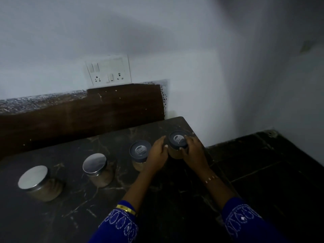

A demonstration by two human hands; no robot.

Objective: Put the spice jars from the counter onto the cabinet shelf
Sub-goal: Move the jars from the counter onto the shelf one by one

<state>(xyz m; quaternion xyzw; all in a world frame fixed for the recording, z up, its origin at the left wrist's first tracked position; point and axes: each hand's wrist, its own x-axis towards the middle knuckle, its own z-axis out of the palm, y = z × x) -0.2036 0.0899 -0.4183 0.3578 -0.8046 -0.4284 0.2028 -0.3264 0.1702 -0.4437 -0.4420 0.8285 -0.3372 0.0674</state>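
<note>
Head view: a dark marbled counter (73, 216) runs along a white wall (157, 32), with a brown backsplash (87, 111) behind it and a white switch plate (108, 70) above that. Four jars stand in a row on the counter, well apart from one another.

The far-right jar (177, 146) has a dark lid with a pale label and sits near the counter's right end. Both hands are on it. The left hand (158, 154) cups its left side, fingers curved round the glass and thumb near the lid's rim. The right hand (192, 149) wraps its right side, fingers curled at the lid's edge. So both hands are clamped on this one jar, one at each side. Whether the jar's base rests on the counter or is just off it cannot be told, as the hands hide it.

Just left of the left hand stands a second dark-lidded jar (140, 155); the hand's back is close to it, perhaps touching. Further left is a jar with a shiny metal lid (98, 170), and at the far left a second metal-lidded jar (37, 183). All the jars seem to hold brownish contents.

The person's sleeves are blue with white embroidery (122, 225). A gold bangle (126, 208) rings the left wrist. Right of the counter lies dark floor (271, 172). No cabinet shelf is in sight.
</note>
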